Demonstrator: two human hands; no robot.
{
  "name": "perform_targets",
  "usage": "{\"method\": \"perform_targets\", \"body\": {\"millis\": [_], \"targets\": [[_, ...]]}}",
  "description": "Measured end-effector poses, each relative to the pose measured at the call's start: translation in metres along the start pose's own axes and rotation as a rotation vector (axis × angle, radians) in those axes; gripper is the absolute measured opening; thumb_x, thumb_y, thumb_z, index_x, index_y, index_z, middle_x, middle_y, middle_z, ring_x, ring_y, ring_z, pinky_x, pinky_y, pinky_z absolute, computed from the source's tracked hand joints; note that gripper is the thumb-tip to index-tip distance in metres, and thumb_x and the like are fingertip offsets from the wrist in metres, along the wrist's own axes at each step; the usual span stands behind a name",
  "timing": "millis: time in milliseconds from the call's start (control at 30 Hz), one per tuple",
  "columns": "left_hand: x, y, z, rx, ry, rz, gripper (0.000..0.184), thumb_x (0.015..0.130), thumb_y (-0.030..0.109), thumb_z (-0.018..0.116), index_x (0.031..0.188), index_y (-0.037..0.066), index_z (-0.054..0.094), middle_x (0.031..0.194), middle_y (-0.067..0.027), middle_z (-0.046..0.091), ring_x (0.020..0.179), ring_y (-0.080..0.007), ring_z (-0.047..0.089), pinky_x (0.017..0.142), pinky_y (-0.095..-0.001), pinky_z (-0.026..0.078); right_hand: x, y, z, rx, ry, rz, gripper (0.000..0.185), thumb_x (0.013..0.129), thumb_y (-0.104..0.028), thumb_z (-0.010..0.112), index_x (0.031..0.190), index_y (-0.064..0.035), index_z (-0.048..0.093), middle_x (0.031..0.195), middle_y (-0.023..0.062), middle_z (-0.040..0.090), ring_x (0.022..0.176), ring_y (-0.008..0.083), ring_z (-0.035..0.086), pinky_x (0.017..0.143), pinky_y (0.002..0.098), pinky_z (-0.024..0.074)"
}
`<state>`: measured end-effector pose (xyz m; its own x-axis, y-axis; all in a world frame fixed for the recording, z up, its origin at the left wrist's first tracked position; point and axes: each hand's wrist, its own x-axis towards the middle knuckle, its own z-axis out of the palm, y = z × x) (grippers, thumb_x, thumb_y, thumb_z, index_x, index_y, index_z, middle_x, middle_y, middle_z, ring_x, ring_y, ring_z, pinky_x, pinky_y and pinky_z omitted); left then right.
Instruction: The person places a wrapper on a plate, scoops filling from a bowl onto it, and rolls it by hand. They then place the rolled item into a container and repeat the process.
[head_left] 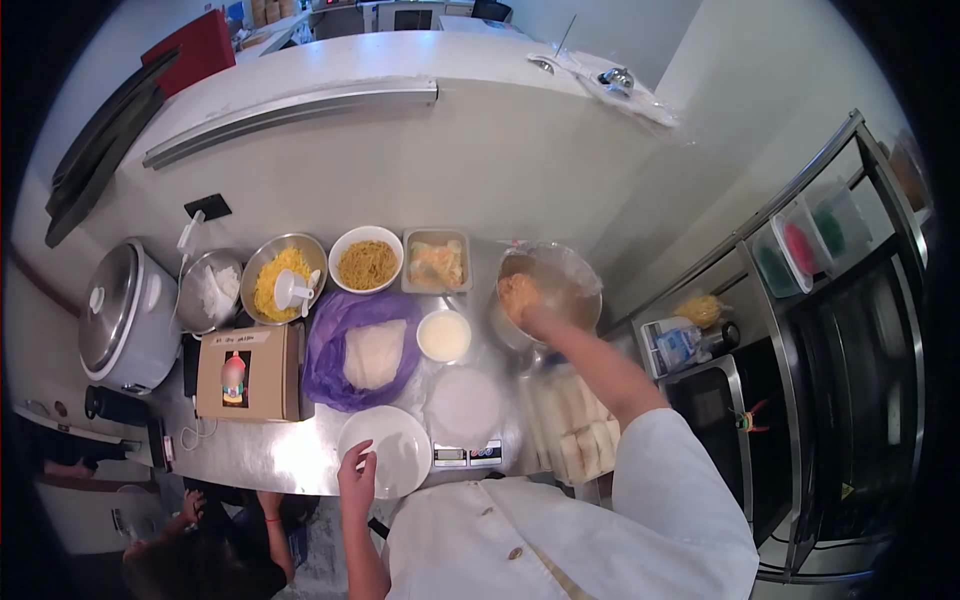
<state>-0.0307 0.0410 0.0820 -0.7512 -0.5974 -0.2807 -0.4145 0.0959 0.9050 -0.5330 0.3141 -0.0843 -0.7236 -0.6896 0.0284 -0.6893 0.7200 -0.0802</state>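
Note:
My right hand [540, 322] reaches down into a large metal bowl [578, 290], touching an orange-coloured mixture [516, 293]. Its fingers are blurred and partly hidden, so their grip does not show. Over the left rim of a white plate [398, 450] is my left hand [357, 472], its fingers apart and holding nothing. Beside the plate, a kitchen scale [467, 454] carries a round white dish [465, 405]. A small bowl of pale-yellow liquid [444, 336] stands behind the scale. To the right, a clear container [545, 430] holds several pale rolls [585, 440].
A purple bag [322, 355] holds a pale mass. Behind stand bowls of yellow shreds [268, 285] and brown shreds [368, 265], plus a metal tray [437, 288]. A cardboard box [285, 350] and rice cooker [135, 320] stand left; a rack [790, 400] stands right. Another person [215, 560] is lower left.

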Motion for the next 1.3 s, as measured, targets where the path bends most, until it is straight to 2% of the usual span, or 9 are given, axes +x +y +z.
{"method": "perform_targets", "body": {"millis": [133,167,233,300,367,733,1000,1067,1300], "targets": [[0.002,0.006,0.006,-0.016,-0.019,0.018,0.027,0.094,0.015,0.060,0.119,0.007,0.063,0.115,-0.0068,0.064,0.097,-0.0165,0.062,0.075,-0.0287,0.051,-0.013,0.003,-0.010,0.142,-0.088,0.044,0.029,0.077,-0.023,0.070,0.098,-0.0030,0.072,0.098,0.0211,0.070,0.090,0.0382,0.068,0.079,0.0442,0.0538],[0.002,0.008,0.007,-0.029,-0.022,0.024,0.027,0.094,0.016,0.060,0.120,0.008,0.063,0.114,-0.0050,0.064,0.096,-0.0153,0.061,0.076,-0.0279,0.050,0.031,-0.027,-0.049,0.151,-0.103,0.046,0.029,0.077,-0.023,0.070,0.098,-0.0030,0.072,0.098,0.0211,0.070,0.090,0.0382,0.068,0.079,0.0442,0.0538],[0.002,0.009,0.006,-0.012,-0.031,-0.005,0.028,0.095,0.016,0.060,0.121,0.008,0.063,0.115,-0.0046,0.064,0.096,-0.0148,0.060,0.077,-0.0278,0.049,-0.031,-0.051,-0.115,0.139,-0.351,0.198,0.027,0.074,-0.022,0.071,0.095,-0.0046,0.073,0.094,0.0210,0.070,0.087,0.0377,0.068,0.077,0.0441,0.0542],[0.003,0.011,0.007,-0.013,-0.029,0.015,0.028,0.095,0.017,0.060,0.121,0.008,0.063,0.115,-0.0042,0.064,0.097,-0.0143,0.059,0.077,-0.0271,0.048,-0.032,-0.061,-0.134,0.155,-0.365,0.200,0.027,0.072,-0.022,0.073,0.094,-0.0063,0.074,0.092,0.0212,0.070,0.086,0.0369,0.068,0.077,0.0434,0.0544],[0.004,0.008,0.006,0.004,-0.021,-0.001,0.027,0.094,0.015,0.060,0.119,0.007,0.064,0.114,-0.0058,0.065,0.099,-0.0157,0.062,0.076,-0.0281,0.051,-0.031,-0.065,-0.140,0.080,-0.427,0.164,0.029,0.081,-0.022,0.063,0.104,-0.0070,0.072,0.098,0.0203,0.070,0.091,0.0349,0.068,0.082,0.0428,0.0526],[0.000,-0.003,-0.007,-0.057,-0.006,-0.036,0.028,0.095,0.016,0.060,0.121,0.008,0.063,0.110,-0.0042,0.066,0.096,-0.0138,0.060,0.076,-0.0272,0.048,-0.014,-0.066,-0.162,0.087,-0.653,0.190,0.032,0.083,-0.028,0.061,0.102,-0.0040,0.071,0.102,0.0210,0.068,0.096,0.0360,0.066,0.084,0.0424,0.0515],[0.001,-0.011,-0.010,-0.052,-0.018,-0.054,0.028,0.094,0.018,0.060,0.120,0.008,0.064,0.111,-0.0047,0.066,0.096,-0.0155,0.061,0.076,-0.0284,0.050,-0.013,-0.068,-0.185,0.083,-0.648,0.147,0.040,0.081,-0.036,0.067,0.105,-0.0037,0.070,0.105,0.0189,0.069,0.093,0.0323,0.067,0.080,0.0410,0.0514],[0.002,-0.010,-0.008,-0.062,-0.025,-0.039,0.028,0.095,0.018,0.060,0.121,0.008,0.064,0.112,-0.0047,0.066,0.097,-0.0156,0.061,0.077,-0.0285,0.050,-0.011,-0.063,-0.189,0.323,-0.717,0.331,0.045,0.077,-0.032,0.075,0.095,0.0088,0.069,0.081,0.0193,0.071,0.066,0.0255,0.071,0.062,0.0344,0.0576],[0.003,-0.003,-0.002,-0.064,-0.053,-0.006,0.029,0.095,0.019,0.060,0.122,0.008,0.063,0.115,-0.0046,0.065,0.099,-0.0164,0.061,0.078,-0.0294,0.050,-0.013,-0.053,-0.203,0.386,-0.552,0.147,0.039,0.081,-0.027,0.073,0.087,0.0111,0.066,0.071,0.0159,0.070,0.058,0.0223,0.070,0.055,0.0331,0.0574]]}}
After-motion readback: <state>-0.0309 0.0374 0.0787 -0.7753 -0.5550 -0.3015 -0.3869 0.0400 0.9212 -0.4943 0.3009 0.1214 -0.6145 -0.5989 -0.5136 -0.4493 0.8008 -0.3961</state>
